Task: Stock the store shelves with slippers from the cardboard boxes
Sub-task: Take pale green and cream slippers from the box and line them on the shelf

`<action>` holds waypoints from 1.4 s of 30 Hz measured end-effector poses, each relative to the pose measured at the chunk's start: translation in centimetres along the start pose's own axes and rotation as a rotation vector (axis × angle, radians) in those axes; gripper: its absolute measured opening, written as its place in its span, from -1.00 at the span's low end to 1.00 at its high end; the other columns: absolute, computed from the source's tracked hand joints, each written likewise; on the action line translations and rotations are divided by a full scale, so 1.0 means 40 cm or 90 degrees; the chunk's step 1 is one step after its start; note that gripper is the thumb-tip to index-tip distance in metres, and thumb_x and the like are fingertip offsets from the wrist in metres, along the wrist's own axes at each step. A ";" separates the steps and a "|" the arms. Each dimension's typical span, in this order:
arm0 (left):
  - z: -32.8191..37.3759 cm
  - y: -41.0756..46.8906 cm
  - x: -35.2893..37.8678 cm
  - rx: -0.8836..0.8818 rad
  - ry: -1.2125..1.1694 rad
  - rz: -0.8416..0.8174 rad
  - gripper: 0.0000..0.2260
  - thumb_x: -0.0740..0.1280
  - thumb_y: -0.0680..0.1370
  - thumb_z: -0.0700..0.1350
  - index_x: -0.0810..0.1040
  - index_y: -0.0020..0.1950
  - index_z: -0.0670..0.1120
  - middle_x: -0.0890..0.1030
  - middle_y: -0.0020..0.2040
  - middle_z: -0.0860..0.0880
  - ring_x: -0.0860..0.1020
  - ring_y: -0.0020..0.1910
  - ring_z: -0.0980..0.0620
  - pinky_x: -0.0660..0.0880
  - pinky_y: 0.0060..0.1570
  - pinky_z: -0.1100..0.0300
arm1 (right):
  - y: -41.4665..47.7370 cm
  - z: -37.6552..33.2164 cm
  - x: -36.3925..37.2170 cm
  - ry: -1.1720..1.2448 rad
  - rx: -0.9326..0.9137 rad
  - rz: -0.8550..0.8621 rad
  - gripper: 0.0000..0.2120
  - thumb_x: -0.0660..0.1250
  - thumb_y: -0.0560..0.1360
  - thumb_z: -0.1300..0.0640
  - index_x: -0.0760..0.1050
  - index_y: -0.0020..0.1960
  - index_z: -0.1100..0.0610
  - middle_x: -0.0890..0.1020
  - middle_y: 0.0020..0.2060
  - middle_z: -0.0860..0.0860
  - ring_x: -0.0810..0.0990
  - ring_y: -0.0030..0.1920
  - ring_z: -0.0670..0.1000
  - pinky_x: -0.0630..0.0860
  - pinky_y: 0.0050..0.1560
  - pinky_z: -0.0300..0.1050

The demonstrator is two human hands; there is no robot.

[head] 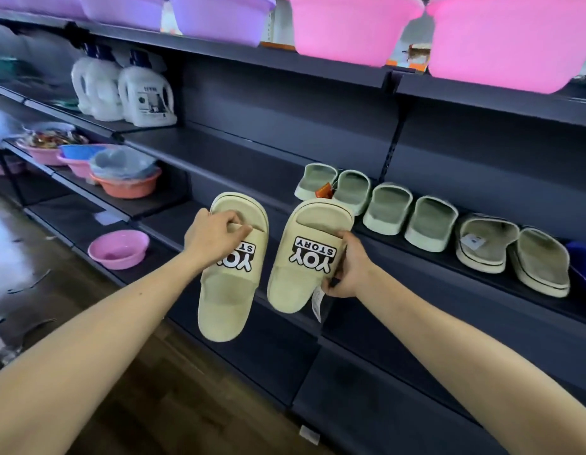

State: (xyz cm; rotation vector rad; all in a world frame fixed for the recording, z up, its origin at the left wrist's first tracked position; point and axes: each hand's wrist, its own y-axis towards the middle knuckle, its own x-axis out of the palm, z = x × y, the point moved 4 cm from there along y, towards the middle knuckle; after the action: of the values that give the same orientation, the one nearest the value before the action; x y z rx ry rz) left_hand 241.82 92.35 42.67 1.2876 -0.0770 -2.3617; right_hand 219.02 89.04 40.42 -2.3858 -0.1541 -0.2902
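We are counting two cream slippers, one per hand, both printed "YOY STORY" on the strap. Both are hanging in the air in front of the dark shelving, toe ends up, heels down, not touching each other.

The left hand (212,239) is gripping the left slipper (224,300), fingers curled round the strap's front edge. The right hand (347,267) is gripping the right slipper (294,284), fingers clamped on its right edge. One white paper tag (317,305) is dangling below that hand.

We are counting six shelved slippers in a row on the middle shelf (400,241), to the right of the held pair. Four are pale green (388,208) and two are greyish with striped soles (514,254). One orange tag (322,191) is sitting among the green ones.

We are also counting:
- three white detergent jugs (147,96) on an upper shelf at left
- two pink tubs (357,24) on the top shelf, with at least three purple tubs (219,14) beside them
- one pink basin (119,249) alone on a low shelf
- stacked basins (125,183) on the shelf above it, count unclear

The shelving is dark blue-grey metal in several tiers. The floor (137,405) is brown and wood-look.
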 end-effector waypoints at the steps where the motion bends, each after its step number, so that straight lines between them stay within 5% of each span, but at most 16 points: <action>1: -0.006 0.019 -0.002 -0.002 -0.016 0.004 -0.81 0.24 0.53 0.13 0.40 -0.20 0.07 0.50 -0.19 0.02 0.33 0.13 -0.03 0.29 -0.10 0.15 | 0.018 -0.008 0.016 -0.011 -0.002 0.004 -0.68 0.31 0.35 -0.18 0.45 -0.25 0.09 0.51 -0.38 -0.01 0.45 -0.32 -0.01 0.35 -0.34 -0.21; 8: -0.065 0.209 -0.013 0.041 -0.045 0.028 -0.77 0.28 0.51 0.15 0.56 -0.06 0.01 0.61 0.00 0.02 0.38 0.20 -0.06 0.34 0.03 0.13 | 0.167 -0.078 0.161 -0.046 0.008 0.022 -0.66 0.30 0.35 -0.19 0.44 -0.33 0.09 0.48 -0.46 -0.01 0.40 -0.35 -0.01 0.29 -0.33 -0.20; 17: -0.125 0.590 -0.047 0.110 -0.034 0.028 -0.83 0.30 0.51 0.12 0.48 -0.20 0.07 0.41 -0.32 0.25 0.42 0.15 -0.04 0.29 -0.06 0.20 | 0.390 -0.281 0.352 -0.070 -0.015 -0.056 -0.61 0.27 0.36 -0.25 0.45 -0.27 0.09 0.49 -0.38 0.01 0.43 -0.31 0.00 0.32 -0.37 -0.22; 23: -0.181 0.823 -0.063 0.075 -0.071 0.055 -0.80 0.30 0.49 0.15 0.59 -0.11 0.05 0.54 -0.15 0.11 0.43 0.19 -0.02 0.38 -0.03 0.17 | 0.487 -0.417 0.490 -0.096 -0.013 -0.068 -0.64 0.23 0.40 -0.21 0.47 -0.25 0.09 0.52 -0.36 0.03 0.48 -0.29 0.06 0.44 -0.46 -0.21; 32: -0.203 1.015 0.016 0.125 -0.104 -0.005 -0.81 0.31 0.49 0.10 0.46 -0.22 0.02 0.43 -0.40 0.14 0.51 0.07 -0.14 0.39 -0.10 0.13 | 0.624 -0.494 0.499 -0.174 -0.005 0.019 -0.50 0.10 0.46 -0.31 0.48 -0.18 0.12 0.59 -0.40 0.08 0.58 -0.50 0.10 0.39 -0.60 -0.34; 36: -0.201 1.069 0.067 0.086 -0.054 -0.038 -0.77 0.24 0.52 0.14 0.55 -0.01 0.02 0.58 -0.07 -0.02 0.46 0.18 -0.08 0.34 -0.08 0.18 | 0.685 -0.500 0.516 -0.152 -0.083 0.086 -0.69 0.19 0.53 -0.14 0.41 -0.20 0.09 0.46 -0.33 0.04 0.43 -0.37 -0.04 0.46 -0.55 -0.30; 39: -0.217 1.109 0.078 0.080 -0.003 -0.094 -0.68 0.18 0.56 0.13 0.54 0.17 -0.02 0.58 0.13 -0.07 0.45 0.21 -0.11 0.37 0.00 0.13 | 0.714 -0.502 0.523 -0.331 -0.154 0.114 -0.88 0.29 0.48 0.04 0.40 -0.12 0.07 0.42 -0.33 0.00 0.36 -0.38 -0.09 0.43 -0.44 -0.24; 42: -0.245 1.124 0.070 0.095 -0.059 -0.146 -0.70 0.20 0.57 0.09 0.55 0.17 -0.04 0.60 0.10 -0.07 0.52 0.13 -0.09 0.43 0.11 0.08 | 0.732 -0.527 0.512 -0.701 -0.278 0.196 -0.69 0.34 0.43 0.04 0.40 0.12 0.11 0.57 -0.10 0.04 0.57 -0.16 0.01 0.55 -0.27 -0.13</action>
State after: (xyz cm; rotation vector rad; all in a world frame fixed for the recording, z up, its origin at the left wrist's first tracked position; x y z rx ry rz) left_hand 264.50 52.38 46.46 1.3160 -0.1436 -2.6556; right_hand 240.95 53.87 41.66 -2.6681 -0.2300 1.2665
